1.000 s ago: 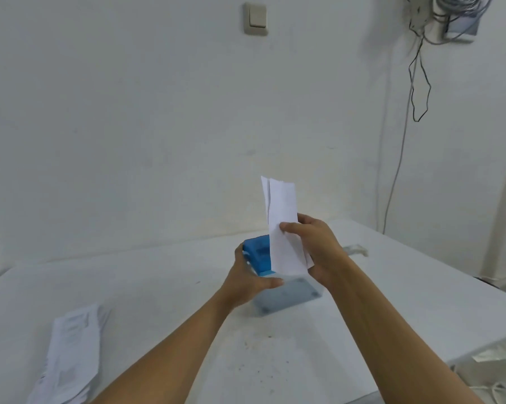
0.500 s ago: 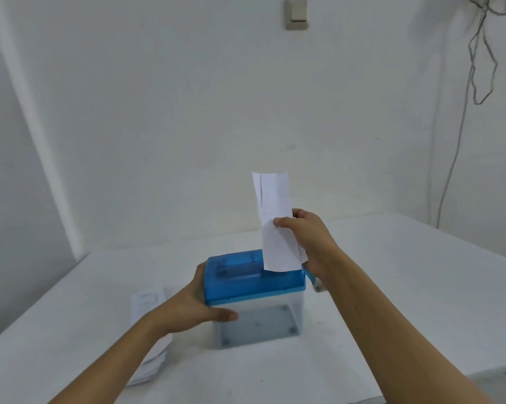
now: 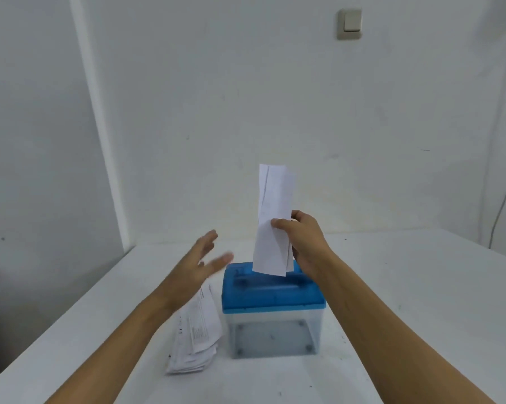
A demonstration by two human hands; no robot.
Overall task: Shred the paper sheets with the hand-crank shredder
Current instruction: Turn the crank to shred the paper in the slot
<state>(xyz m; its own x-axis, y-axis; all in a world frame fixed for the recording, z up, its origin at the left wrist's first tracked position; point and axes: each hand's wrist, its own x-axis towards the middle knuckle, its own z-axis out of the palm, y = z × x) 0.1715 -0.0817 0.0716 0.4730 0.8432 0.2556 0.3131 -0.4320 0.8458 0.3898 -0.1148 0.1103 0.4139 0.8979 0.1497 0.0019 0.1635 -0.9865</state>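
White table (image 3: 421, 287) holds a blue-lidded clear shredder (image 3: 272, 298); right fingers (image 3: 300, 216) pinch folded paper (image 3: 275, 193), left fingers (image 3: 208, 239) spread.

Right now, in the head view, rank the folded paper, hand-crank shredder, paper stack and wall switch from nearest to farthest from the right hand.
1. Folded paper: pinched in the right hand.
2. Shredder: just below it.
3. Paper stack: lying left of the shredder.
4. Wall switch: high on the back wall.

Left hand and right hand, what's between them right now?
In the head view, the folded paper sheet, pinched by the right hand, hangs between it and the open left hand, above the shredder.
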